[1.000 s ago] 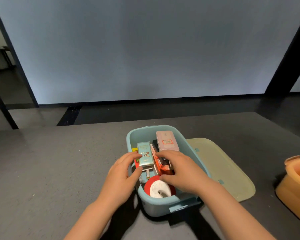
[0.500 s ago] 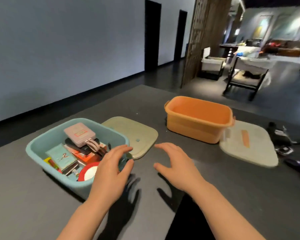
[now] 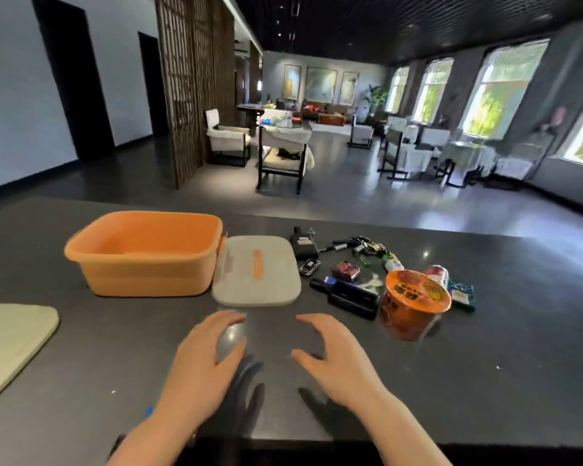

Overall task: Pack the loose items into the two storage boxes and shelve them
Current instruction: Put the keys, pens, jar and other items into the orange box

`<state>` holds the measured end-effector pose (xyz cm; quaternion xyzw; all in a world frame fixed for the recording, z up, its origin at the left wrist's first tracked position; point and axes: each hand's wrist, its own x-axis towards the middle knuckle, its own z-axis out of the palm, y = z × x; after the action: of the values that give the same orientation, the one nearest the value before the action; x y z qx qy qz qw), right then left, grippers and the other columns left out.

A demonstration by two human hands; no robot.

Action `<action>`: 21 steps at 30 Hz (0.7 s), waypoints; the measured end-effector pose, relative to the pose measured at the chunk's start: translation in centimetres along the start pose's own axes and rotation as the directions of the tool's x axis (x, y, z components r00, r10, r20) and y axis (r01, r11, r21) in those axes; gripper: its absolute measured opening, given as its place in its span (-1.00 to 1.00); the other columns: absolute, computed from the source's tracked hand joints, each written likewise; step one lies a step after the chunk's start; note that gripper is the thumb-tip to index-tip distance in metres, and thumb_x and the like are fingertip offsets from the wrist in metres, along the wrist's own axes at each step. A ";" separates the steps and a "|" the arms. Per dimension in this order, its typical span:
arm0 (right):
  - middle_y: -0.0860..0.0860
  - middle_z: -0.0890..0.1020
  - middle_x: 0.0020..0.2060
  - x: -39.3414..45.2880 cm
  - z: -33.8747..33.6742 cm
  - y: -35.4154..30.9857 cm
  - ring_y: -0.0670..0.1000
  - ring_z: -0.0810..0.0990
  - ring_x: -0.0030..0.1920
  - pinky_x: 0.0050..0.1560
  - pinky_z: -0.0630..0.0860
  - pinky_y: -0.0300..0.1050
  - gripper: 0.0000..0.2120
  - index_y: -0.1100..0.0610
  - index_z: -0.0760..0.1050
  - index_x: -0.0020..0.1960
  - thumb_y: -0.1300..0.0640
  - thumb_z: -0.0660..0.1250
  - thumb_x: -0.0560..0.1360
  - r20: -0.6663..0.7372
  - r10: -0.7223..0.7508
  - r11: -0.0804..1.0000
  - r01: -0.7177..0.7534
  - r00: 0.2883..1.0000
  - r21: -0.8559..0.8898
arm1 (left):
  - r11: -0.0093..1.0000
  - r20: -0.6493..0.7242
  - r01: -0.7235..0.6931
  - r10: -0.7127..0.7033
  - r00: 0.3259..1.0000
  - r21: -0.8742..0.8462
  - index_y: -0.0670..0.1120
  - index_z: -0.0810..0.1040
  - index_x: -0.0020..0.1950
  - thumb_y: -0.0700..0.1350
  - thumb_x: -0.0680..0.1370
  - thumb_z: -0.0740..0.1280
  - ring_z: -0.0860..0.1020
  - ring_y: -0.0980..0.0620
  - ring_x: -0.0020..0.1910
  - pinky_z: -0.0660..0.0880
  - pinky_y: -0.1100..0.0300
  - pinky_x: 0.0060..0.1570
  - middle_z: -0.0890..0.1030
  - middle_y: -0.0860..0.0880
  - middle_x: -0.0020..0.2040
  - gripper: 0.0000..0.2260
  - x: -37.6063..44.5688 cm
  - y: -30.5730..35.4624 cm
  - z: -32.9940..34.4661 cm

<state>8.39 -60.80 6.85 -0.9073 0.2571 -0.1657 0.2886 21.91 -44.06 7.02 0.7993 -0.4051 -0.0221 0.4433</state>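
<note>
Left hand (image 3: 202, 371), right hand (image 3: 340, 361): both spread, empty, hovering over the table (image 3: 485, 364) just short of the grey lid (image 3: 256, 272). I have turned away from the blue box, now out of view. Orange box (image 3: 145, 252): left of that lid, looks empty. Loose items, right of the lid: noodle cup (image 3: 414, 302), black case (image 3: 352, 297), keys (image 3: 367, 247). I judge second box's packing begins.

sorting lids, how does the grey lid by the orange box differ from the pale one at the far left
The grey lid is greyer, bears an orange strip and lies whole in view beside the orange box. The pale lid is yellowish-green and cut off by the frame. Both lie flat with rounded corners.
</note>
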 end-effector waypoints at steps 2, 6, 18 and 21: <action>-0.22 0.40 0.32 1.1 -1.8 2.7 -0.16 0.35 0.32 0.29 0.32 -0.23 -0.49 -0.14 0.33 0.38 -0.08 0.36 0.46 -0.012 0.014 1.000 -0.015 1.000 -0.026 | 1.000 0.008 0.000 0.000 1.000 -0.030 0.11 0.50 0.21 -0.10 0.52 0.35 0.35 0.27 0.22 0.22 0.34 0.22 0.43 0.25 0.20 -0.72 2.3 1.4 2.9; -0.22 0.43 0.30 3.4 -5.3 7.7 -0.17 0.35 0.32 0.30 0.30 -0.27 -0.48 -0.14 0.37 0.36 -0.06 0.39 0.43 -0.075 0.020 0.998 -0.024 0.997 -0.057 | 0.998 0.048 -0.036 0.038 0.998 -0.041 0.16 0.47 0.21 -0.05 0.54 0.33 0.33 0.29 0.23 0.21 0.30 0.29 0.41 0.25 0.22 -0.74 6.8 3.9 8.8; 0.02 0.10 0.51 9.3 -13.3 19.7 0.09 -0.06 0.53 0.48 0.02 0.19 0.04 -0.22 0.06 0.47 -0.37 0.45 0.11 -0.194 0.362 0.905 -0.394 0.912 -0.159 | 0.994 0.310 -0.109 0.112 0.944 -0.026 0.14 0.43 0.31 0.00 0.54 0.29 0.34 0.27 0.26 0.24 0.33 0.27 0.41 0.23 0.29 -0.67 13.9 8.1 22.8; 0.05 -0.01 0.54 10.0 -12.8 20.5 0.14 -0.15 0.54 0.47 -0.02 0.25 0.18 -0.20 -0.07 0.51 -0.44 0.46 0.06 -0.089 0.450 0.870 -0.458 0.889 -0.182 | 0.994 0.346 -0.109 0.096 0.933 0.017 0.09 0.43 0.33 0.00 0.52 0.30 0.41 0.16 0.27 0.34 0.20 0.28 0.45 0.16 0.31 -0.63 15.2 8.0 24.8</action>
<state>3.18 -86.43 5.92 -0.8418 0.4843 -0.0867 0.2220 17.24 -73.56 2.72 0.7688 -0.5179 -0.1311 0.3515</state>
